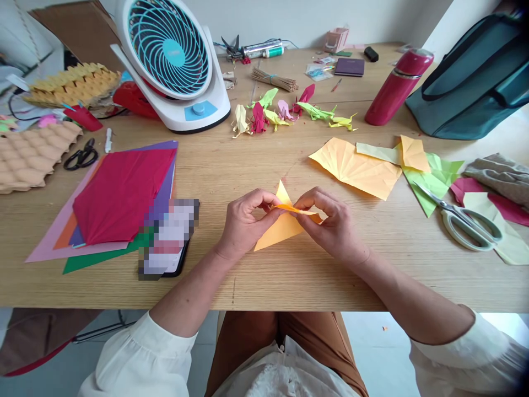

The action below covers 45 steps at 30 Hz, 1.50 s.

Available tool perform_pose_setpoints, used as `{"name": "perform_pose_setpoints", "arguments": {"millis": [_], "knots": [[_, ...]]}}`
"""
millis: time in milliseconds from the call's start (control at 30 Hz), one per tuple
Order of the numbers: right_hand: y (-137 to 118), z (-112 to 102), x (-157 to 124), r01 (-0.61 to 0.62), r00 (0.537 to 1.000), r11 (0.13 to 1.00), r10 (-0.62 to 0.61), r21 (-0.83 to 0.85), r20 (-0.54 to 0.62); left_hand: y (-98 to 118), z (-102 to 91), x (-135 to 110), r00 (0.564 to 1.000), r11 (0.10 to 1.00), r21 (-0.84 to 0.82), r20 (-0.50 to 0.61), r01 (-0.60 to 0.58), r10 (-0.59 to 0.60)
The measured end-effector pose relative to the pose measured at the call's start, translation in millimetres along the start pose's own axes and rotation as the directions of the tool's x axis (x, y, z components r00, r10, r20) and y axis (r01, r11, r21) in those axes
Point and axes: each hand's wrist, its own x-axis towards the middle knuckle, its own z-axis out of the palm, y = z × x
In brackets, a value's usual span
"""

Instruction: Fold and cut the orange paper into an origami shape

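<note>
A partly folded sheet of orange paper (278, 231) is held just above the middle of the table. One of its points sticks up at the far side, and a narrow folded strip runs across between my hands. My left hand (252, 216) pinches the left end of that strip between thumb and fingers. On the other side, my right hand (328, 220) is closed in a pinch on the right end. Part of the fold is hidden behind my fingertips.
Several folded paper figures (285, 110) lie beyond my hands. Creased orange paper (351, 165) and scissors (458, 215) are on the right. Coloured sheets (124, 193) and a phone (171, 237) lie left. A fan (173, 60), a pink flask (397, 88) and a teal bag (475, 77) stand farther back.
</note>
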Motion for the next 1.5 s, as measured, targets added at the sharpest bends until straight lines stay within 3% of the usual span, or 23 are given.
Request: {"name": "perform_pose_setpoints", "arguments": {"millis": [100,267,400,533,867,1100,1367,1500], "knots": [[4,3,-2,-0.068,0.998,0.996,0.069,0.05,-0.012,1,2.4,-1,0.999,1.0,0.029,-0.032,-0.002,0.003],[10,6,-4,-0.196,0.98,0.977,0.198,0.082,-0.011,3,4.2,-3,0.999,0.998,-0.067,-0.034,0.01,-0.013],[10,6,-2,-0.241,0.969,0.96,0.246,0.141,-0.02,7,2.9,-4,0.999,1.0,-0.017,-0.037,0.008,-0.008],[10,5,-2,-0.306,0.952,0.926,0.301,0.219,0.058,10,1.8,-4,0.999,0.999,-0.036,-0.033,0.018,-0.019],[11,9,0,-0.409,0.911,0.835,0.397,0.369,0.112,1,4.8,-2,0.986,0.988,-0.036,-0.064,0.152,-0.155],[11,11,0,-0.502,0.862,0.749,0.477,0.433,0.173,-1,4.2,-2,0.966,0.958,-0.129,0.007,0.256,-0.258],[14,14,-2,-0.509,0.859,0.771,0.481,0.382,0.174,-1,3.5,-7,0.997,0.988,0.139,-0.044,0.062,-0.056],[12,15,-2,-0.52,0.852,0.756,0.491,0.396,0.181,-1,4.2,-8,0.998,0.985,0.169,-0.041,0.046,-0.04]]}}
